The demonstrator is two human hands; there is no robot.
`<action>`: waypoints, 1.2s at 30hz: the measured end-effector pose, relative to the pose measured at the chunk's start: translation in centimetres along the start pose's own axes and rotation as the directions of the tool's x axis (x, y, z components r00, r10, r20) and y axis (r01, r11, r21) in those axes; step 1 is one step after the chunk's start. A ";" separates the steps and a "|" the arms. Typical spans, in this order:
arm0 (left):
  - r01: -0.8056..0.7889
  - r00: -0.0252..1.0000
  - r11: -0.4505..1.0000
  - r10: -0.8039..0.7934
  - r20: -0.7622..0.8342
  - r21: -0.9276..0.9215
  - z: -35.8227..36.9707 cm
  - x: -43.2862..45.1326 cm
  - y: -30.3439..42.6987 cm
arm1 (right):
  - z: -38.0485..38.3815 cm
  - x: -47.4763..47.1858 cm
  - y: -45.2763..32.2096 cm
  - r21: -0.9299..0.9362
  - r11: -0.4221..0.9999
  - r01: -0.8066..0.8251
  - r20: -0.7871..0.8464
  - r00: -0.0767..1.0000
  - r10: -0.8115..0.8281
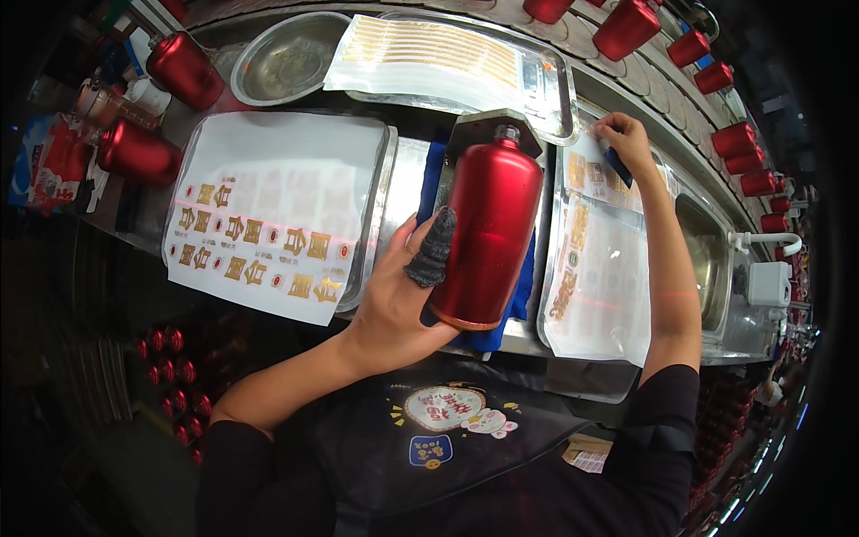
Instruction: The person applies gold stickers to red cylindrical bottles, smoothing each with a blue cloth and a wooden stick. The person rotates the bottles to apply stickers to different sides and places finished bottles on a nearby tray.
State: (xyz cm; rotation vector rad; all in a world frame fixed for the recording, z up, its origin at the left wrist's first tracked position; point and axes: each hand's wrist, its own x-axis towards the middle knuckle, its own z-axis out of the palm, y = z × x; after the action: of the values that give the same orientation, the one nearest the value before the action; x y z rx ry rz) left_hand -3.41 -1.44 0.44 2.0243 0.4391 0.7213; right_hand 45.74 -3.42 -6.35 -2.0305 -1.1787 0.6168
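Observation:
My left hand, with a black ribbed finger cover on its thumb, grips a glossy red bottle. The bottle stands nearly upright in the picture, its bare threaded neck at the top, over a blue cloth. Behind the neck is a grey angular metal block. My right hand is bent over a sheet of gold decals at the right, with a flat dark blue piece held in it. Its fingertips are close to the sheet; what they touch is too small to tell.
At left, a tray bears a white sheet with gold and red decals. A metal bowl and a tray with gold strips lie behind. More red bottles stand around, several along a slatted conveyor. A sink is right.

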 end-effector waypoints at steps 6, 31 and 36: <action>0.036 0.997 0.999 -0.038 0.064 0.032 -0.1 -0.3 -0.7 | -0.7 -7.7 -9.8 -0.407 0.895 0.180 -0.193 0.941 -0.277; 0.380 0.914 0.761 -0.395 0.088 -0.525 0.5 4.1 -0.4 | 8.0 -15.7 -26.7 -0.350 0.827 0.441 0.082 0.894 -0.441; 0.408 0.878 0.440 -0.428 0.213 -0.800 -0.3 3.0 -1.1 | 10.7 -22.1 -23.0 0.458 0.884 -0.091 0.011 0.995 0.097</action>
State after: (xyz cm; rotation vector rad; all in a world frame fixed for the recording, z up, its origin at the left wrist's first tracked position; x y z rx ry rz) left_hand -1.39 1.02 0.59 0.9203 0.4676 0.4815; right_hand 15.35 -11.50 5.59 -1.6866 -0.8294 0.8416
